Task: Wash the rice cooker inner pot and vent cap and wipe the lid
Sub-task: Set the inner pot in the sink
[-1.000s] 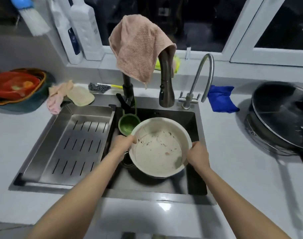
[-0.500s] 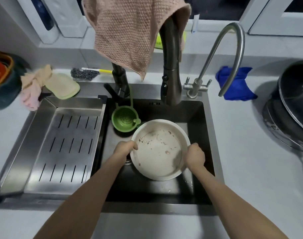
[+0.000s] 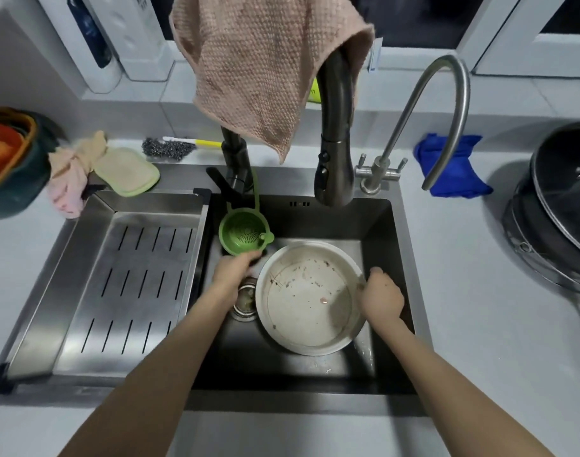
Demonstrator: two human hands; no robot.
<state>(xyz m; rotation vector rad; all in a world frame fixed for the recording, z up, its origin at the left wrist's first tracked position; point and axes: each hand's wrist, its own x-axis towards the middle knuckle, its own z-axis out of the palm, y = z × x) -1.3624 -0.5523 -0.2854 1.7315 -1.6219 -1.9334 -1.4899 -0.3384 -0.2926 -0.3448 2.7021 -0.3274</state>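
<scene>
While the inner pot (image 3: 310, 298) sits on the floor of the dark sink (image 3: 392, 232), just right of the drain (image 3: 245, 300), the person's two hands are down in the basin on either side of it. Its pale inside faces up and is speckled with dried bits and smears. The right hand (image 3: 381, 296) is at the pot's right rim with its back to the camera; its grip is closed there, fingers curled against the rim. The left hand (image 3: 234, 270) is blurred and lies just left of the pot's upper left edge, above the drain, fingertips pointing toward a green strainer (image 3: 245, 237). Whether that grip has hold of anything cannot be told; it looks to be apart from the pot's rim.

The green strainer hangs by its loop from the base of a dark faucet (image 3: 334, 153), whose spray head points down over the back of the basin. A pink cloth (image 3: 259, 67) is draped over the faucet's arch. Just right of it stands a slim curved tap (image 3: 447, 103), and behind that a blue cloth (image 3: 453, 169) lies on the grey desk (image 3: 479, 308). A slotted steel tray (image 3: 130, 282) fills the sink's left half. Behind the tray lie a pale sponge pad (image 3: 127, 171), a crumpled rag (image 3: 72, 173) and a steel scourer (image 3: 166, 148). At the far right a black pan (image 3: 545, 232) carries a tilted glass lid (image 3: 565, 192)
</scene>
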